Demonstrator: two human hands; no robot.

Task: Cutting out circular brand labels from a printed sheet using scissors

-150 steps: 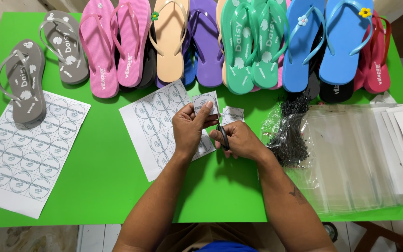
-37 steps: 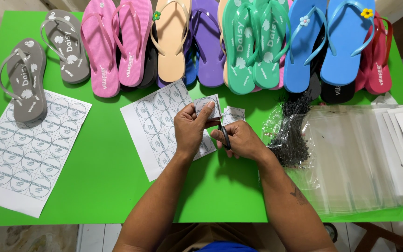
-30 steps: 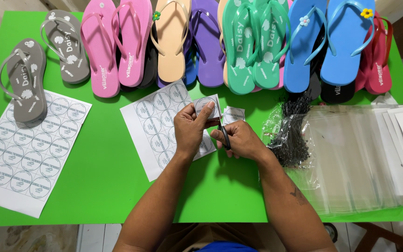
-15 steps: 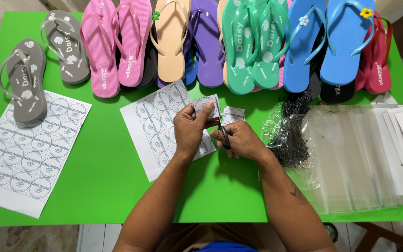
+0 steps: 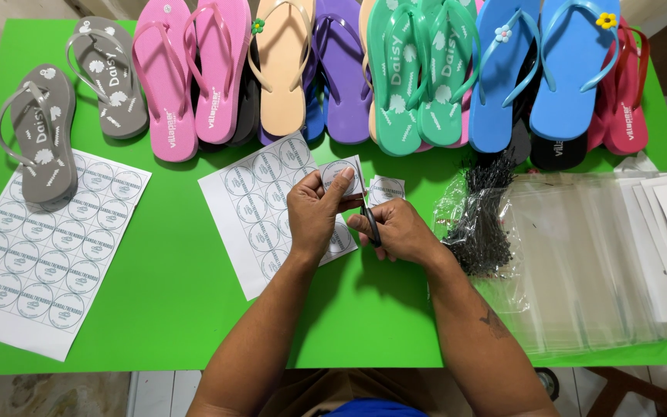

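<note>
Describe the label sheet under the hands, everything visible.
The label sheet is white paper printed with rows of round labels, each a thin ring around small text. It lies flat and tilted on the green table, below the pink and beige flip-flops. Its right part is partly cut away. The left hand rests over it, pinching a cut piece, and the right hand works scissors at that edge.

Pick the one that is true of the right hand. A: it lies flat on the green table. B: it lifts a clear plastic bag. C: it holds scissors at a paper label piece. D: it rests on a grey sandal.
C: the right hand grips dark-handled scissors against the label piece that the left hand pinches.
</note>
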